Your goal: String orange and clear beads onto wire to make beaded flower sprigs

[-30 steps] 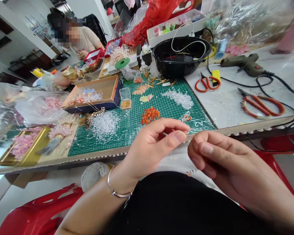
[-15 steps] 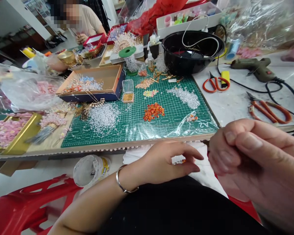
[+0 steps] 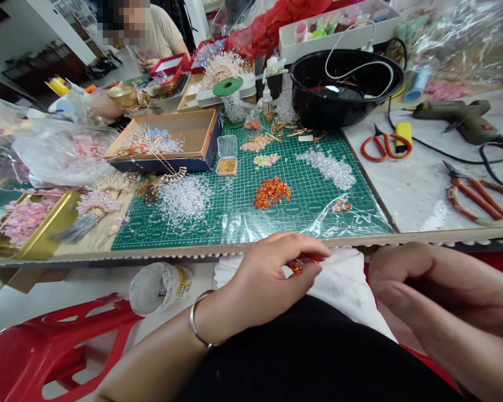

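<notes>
My left hand (image 3: 272, 279), with a silver bangle at the wrist, is closed in front of the table edge. Between its thumb and fingers sits a small cluster of orange beads (image 3: 297, 267), partly hidden by the fingers. At the lower right my right hand (image 3: 436, 296) has thumb and index finger pressed together; whatever they hold, if anything, does not show. Beyond both hands, a pile of orange beads (image 3: 272, 192) lies on the green cutting mat (image 3: 235, 215). A white cloth (image 3: 347, 279) lies below the table edge, behind my left hand.
Clear beads (image 3: 184, 198) and a box of gold beads (image 3: 227, 166) lie on the mat. To the right are red-handled pliers (image 3: 482, 195), cutters (image 3: 385, 146) and a glue gun (image 3: 461, 117). A black basin (image 3: 343, 106) stands behind. Another person (image 3: 163, 33) sits across.
My left hand has closed its fingers, and the orange bead cluster now shows between them. My right hand has moved lower, still pinched. The view has shifted slightly.
</notes>
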Demonstrator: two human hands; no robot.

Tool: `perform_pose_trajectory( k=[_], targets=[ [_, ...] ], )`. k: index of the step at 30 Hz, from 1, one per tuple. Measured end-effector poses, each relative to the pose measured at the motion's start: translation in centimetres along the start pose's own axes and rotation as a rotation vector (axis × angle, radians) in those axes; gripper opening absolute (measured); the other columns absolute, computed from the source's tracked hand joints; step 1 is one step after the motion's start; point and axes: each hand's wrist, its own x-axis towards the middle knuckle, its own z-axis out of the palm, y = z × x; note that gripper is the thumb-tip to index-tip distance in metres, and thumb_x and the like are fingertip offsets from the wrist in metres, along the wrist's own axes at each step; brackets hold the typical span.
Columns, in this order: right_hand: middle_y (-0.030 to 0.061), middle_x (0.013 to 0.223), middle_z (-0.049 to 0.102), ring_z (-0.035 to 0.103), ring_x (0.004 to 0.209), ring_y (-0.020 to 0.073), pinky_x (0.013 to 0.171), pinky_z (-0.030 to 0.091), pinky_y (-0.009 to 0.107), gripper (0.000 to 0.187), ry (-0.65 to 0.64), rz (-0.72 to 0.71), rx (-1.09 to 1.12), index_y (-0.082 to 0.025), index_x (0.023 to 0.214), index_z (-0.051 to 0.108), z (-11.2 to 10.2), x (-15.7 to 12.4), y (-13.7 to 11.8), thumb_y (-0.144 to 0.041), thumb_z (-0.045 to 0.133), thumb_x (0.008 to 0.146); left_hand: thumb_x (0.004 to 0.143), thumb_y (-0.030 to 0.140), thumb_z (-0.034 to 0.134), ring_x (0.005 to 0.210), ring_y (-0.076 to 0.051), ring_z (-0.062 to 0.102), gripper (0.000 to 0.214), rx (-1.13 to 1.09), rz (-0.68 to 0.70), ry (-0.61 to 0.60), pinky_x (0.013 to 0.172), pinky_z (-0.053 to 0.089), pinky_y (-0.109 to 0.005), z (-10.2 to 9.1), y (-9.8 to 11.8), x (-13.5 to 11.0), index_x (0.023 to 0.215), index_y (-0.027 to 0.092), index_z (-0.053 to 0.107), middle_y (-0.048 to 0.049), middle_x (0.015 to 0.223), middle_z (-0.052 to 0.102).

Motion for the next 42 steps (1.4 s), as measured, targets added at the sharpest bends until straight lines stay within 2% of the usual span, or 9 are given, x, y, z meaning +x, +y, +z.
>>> perform_pose_trajectory(
  k=[3,5,9,16,25,33,36,40,42],
  targets=[
    [-0.0051,0.064,0.065,0.057,0.048,0.0108,0.042,0.046,0.018,0.006,-0.063,-0.137,-0.095,-0.029,0.086,0.063,0.9,-0.3,0.4,-0.03,0.065,0.092,0.087,0.018,0.073,0.091,-0.015,0.071,0.023,-0.371,-0.148,0.035,0.081,0.059,-0.027,0.2,0.3,-0.4,0.107,0.02,0.06,-0.0058,0.101,0.072],
    [-0.0059,0.061,0.06,0.054,0.044,0.0106,0.043,0.046,0.021,0.005,-0.029,-0.205,-0.164,-0.028,0.088,0.061,1.4,-0.5,0.5,-0.027,0.064,0.091,0.083,0.013,0.077,0.091,-0.013,0.071,0.031,-0.543,-0.174,0.038,0.081,0.059,-0.024,0.4,0.4,-0.6,0.106,0.02,0.057,-0.0041,0.098,0.072],
    [-0.0053,0.059,0.056,0.051,0.043,0.012,0.045,0.044,0.025,0.011,0.011,-0.327,-0.232,-0.028,0.088,0.058,1.8,-0.7,0.4,-0.017,0.06,0.088,0.082,0.009,0.078,0.089,-0.011,0.072,0.032,-0.639,-0.183,0.033,0.081,0.059,-0.021,0.6,0.5,-0.8,0.104,0.02,0.057,-0.0024,0.095,0.073],
    [-0.0037,0.061,0.06,0.049,0.045,0.013,0.045,0.042,0.027,0.016,0.008,-0.41,-0.253,-0.027,0.085,0.051,1.7,-1.1,0.6,-0.014,0.06,0.085,0.082,0.011,0.078,0.089,-0.013,0.073,0.031,-0.566,-0.156,0.045,0.081,0.059,-0.025,0.7,1.0,-1.1,0.102,0.018,0.057,-0.0038,0.097,0.074],
    [-0.0032,0.059,0.058,0.049,0.046,0.0146,0.046,0.04,0.03,0.02,-0.024,-0.39,-0.261,-0.028,0.088,0.049,1.8,-1.4,0.6,-0.011,0.058,0.085,0.087,0.018,0.075,0.084,-0.015,0.072,0.023,-0.406,-0.105,0.048,0.078,0.061,-0.028,0.7,1.4,-1.1,0.102,0.018,0.058,-0.0063,0.097,0.072],
    [-0.0037,0.056,0.055,0.049,0.043,0.013,0.042,0.039,0.027,0.014,-0.036,-0.38,-0.299,-0.027,0.082,0.049,1.6,-1.3,0.8,-0.017,0.057,0.087,0.091,0.014,0.067,0.091,-0.017,0.073,0.017,-0.067,0.117,0.065,0.081,0.061,-0.028,0.7,1.4,-1.3,0.106,0.019,0.06,-0.007,0.1,0.072],
    [-0.0055,0.054,0.054,0.047,0.038,0.0109,0.038,0.04,0.025,0.013,-0.075,-0.329,-0.248,-0.026,0.08,0.051,1.4,-1.1,0.9,-0.022,0.059,0.09,0.092,0.013,0.066,0.09,-0.016,0.074,0.017,0.06,0.208,0.043,0.081,0.06,-0.028,0.4,1.7,-1.3,0.106,0.019,0.057,-0.0063,0.098,0.073],
    [-0.0047,0.063,0.064,0.06,0.048,0.0108,0.043,0.048,0.02,0.015,-0.168,-0.179,-0.14,-0.026,0.081,0.055,1.4,-0.7,1.2,-0.028,0.06,0.096,0.092,0.011,0.066,0.093,-0.016,0.074,0.022,0.153,0.257,0.004,0.084,0.059,-0.029,-0.1,1.9,-1.2,0.108,0.02,0.053,-0.0058,0.1,0.074],
    [-0.0038,0.069,0.068,0.065,0.054,0.0116,0.046,0.052,0.019,0.014,-0.19,-0.164,-0.13,-0.026,0.083,0.057,1.5,-0.5,1.3,-0.029,0.059,0.097,0.092,0.01,0.065,0.098,-0.017,0.072,0.024,0.166,0.291,-0.006,0.088,0.058,-0.029,-0.2,1.9,-1.1,0.111,0.02,0.052,-0.0068,0.105,0.074]
  ],
)
